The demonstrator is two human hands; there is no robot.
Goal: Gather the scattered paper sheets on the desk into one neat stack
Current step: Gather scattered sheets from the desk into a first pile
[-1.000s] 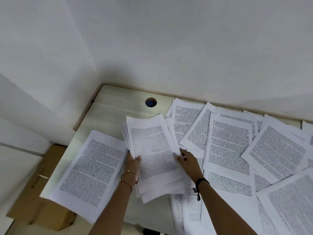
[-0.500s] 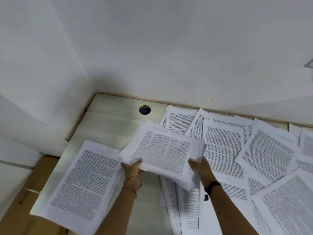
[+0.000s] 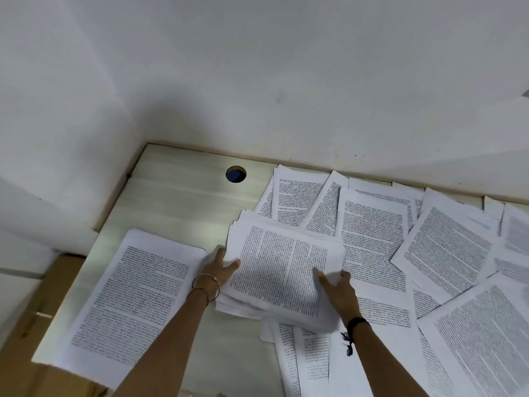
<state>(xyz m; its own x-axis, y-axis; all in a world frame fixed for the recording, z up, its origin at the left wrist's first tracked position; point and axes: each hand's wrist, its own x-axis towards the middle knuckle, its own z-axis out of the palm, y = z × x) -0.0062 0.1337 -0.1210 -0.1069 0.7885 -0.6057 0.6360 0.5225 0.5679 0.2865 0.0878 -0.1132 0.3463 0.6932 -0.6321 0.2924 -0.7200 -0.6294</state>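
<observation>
A thick bundle of printed sheets (image 3: 282, 270) is held just above the pale desk (image 3: 183, 207), turned sideways so its text runs crosswise. My left hand (image 3: 220, 269) grips its left edge, thumb on top. My right hand (image 3: 337, 287) grips its near right corner, which bends up slightly. To the left lies a separate pile of sheets (image 3: 134, 302), overhanging the desk's front left edge. Several loose sheets (image 3: 372, 239) overlap across the desk's right half, up to the back wall.
A round cable hole (image 3: 236, 174) sits in the desk near the back wall. White walls close off the desk at the back and left. A brown cardboard box (image 3: 34, 310) stands below the desk's left edge.
Both hands lifted the bundle off the desk and turned it from upright to sideways. It has since come lower and nearer the left pile. The camera view has shifted.
</observation>
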